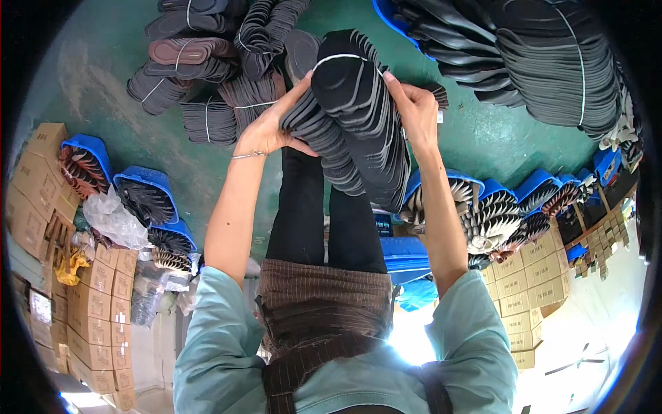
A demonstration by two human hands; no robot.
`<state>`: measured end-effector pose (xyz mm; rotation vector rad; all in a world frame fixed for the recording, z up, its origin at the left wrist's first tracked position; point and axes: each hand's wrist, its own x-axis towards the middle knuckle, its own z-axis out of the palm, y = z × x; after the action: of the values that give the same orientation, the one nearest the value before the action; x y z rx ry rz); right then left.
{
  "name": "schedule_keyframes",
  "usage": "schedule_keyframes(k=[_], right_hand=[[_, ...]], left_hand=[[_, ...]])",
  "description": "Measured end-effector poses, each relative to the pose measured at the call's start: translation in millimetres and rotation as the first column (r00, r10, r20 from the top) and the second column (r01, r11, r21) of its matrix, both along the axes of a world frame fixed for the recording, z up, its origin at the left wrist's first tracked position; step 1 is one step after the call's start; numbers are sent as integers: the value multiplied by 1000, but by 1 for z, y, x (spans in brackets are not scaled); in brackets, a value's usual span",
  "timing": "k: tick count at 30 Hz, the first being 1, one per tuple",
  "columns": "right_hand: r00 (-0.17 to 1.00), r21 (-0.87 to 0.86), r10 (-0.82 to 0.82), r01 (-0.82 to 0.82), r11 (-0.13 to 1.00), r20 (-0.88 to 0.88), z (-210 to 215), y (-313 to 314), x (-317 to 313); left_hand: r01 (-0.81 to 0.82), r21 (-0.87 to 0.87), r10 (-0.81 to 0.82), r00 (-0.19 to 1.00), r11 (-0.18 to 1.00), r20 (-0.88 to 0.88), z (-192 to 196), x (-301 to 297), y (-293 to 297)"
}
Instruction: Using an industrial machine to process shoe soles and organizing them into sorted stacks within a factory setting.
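A tall bundle of black shoe insoles (358, 131) is in front of my legs, in two stacks side by side. A white cord (345, 56) runs over its upper end. My left hand (270, 125) grips the bundle's left side, with the thumb lower down and the fingers up by the cord. On the right side, my right hand (417, 110) is closed against the stack, one fingertip at the cord's right end. Part of the right hand's fingers is hidden by its own back. Behind the left hand lies another tied bundle of brownish insoles (252, 96).
Several tied insole bundles (193, 52) lie on the green floor (89, 90) at the far left. A large stack of black soles (558, 69) stands at the far right. Blue bins (143, 176) of soles and cardboard boxes (96, 317) line both sides.
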<state>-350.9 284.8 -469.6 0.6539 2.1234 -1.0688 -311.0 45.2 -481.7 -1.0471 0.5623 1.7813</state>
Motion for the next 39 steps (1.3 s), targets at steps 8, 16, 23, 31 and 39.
schedule_keyframes(k=[8,16,23,31,39], right_hand=[[1000,-105,-9,6,994,-26,2,7,27],[953,-218,222,-267,939,-208,-34,-29,61],[985,-61,137,-144,988,-109,-45,-49,58],[998,-26,-12,13,1000,69,-38,-31,63],[961,45,147,-140,989,-233,2,-41,33]], left_hand=[[-107,-84,107,994,991,-9,-11,42,28],[-277,-468,395,902,839,175,-92,58,-52],[-567,-369,674,577,737,461,-238,2,-86],[-651,-463,799,496,602,341,-303,-9,-50],[-354,-811,-185,857,466,-481,-231,60,43]])
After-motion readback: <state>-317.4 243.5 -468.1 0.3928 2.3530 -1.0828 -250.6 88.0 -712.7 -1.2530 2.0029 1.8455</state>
